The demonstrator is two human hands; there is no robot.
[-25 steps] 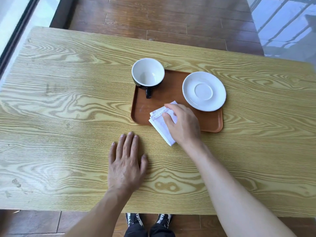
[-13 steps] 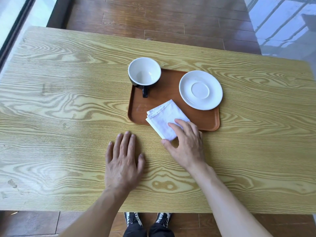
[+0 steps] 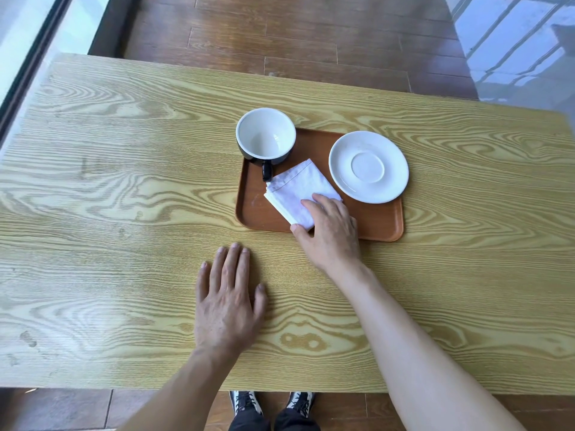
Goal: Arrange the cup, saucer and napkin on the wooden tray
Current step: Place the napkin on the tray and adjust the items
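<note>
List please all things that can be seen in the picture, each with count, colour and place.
table: 1, light wood grain, fills most of the view
tray: 1, brown, on the table
cup: 1, black outside, white inside, far left corner of the tray
saucer: 1, white, right side of the tray
napkin: 1, white, folded, on the tray between cup and saucer
floor: dark wood planks, beyond the table
shoes: 2, black and white, under the near edge
left hand: flat on the table
right hand: fingers on the napkin

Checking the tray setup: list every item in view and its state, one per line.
Cup: upright, empty, on the tray's far left corner.
Saucer: bare, on the tray's far right.
Napkin: folded, on the tray, under the fingers of the right hand.
Tray: flat on the table.
Left hand: flat on the table, empty.
</note>
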